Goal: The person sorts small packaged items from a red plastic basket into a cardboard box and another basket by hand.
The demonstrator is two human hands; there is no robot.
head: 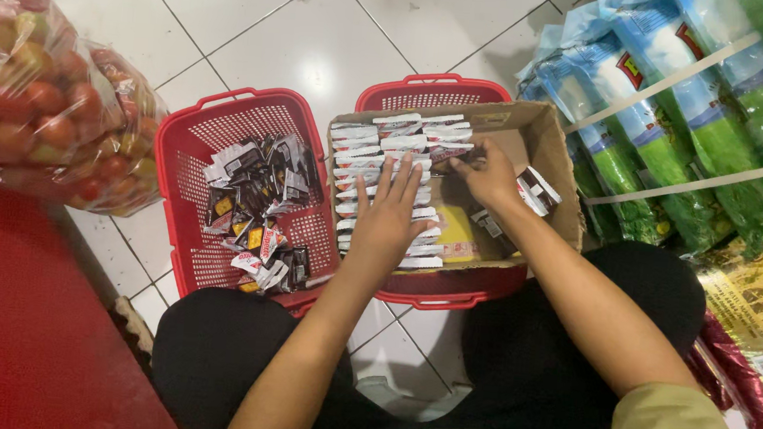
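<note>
A brown cardboard box [550, 151] rests on a red plastic basket [434, 296]. Rows of small white sachets [363, 154] line its left side. My left hand [388, 213] lies flat on these rows, fingers spread. My right hand [487, 173] reaches into the box's far part and pinches a dark sachet [454, 164] beside the top row. A few loose dark sachets [538, 189] lie by the box's right wall. A second red basket [188, 158] to the left holds a loose heap of dark sachets [260, 205].
A clear bag of red and yellow tomatoes [41, 97] sits at the left on a red surface [19, 322]. Blue-and-green packaged goods [680, 111] stack up at the right behind white straps. White floor tiles [278, 25] lie beyond the baskets. My knees in black trousers [571, 347] frame the near side.
</note>
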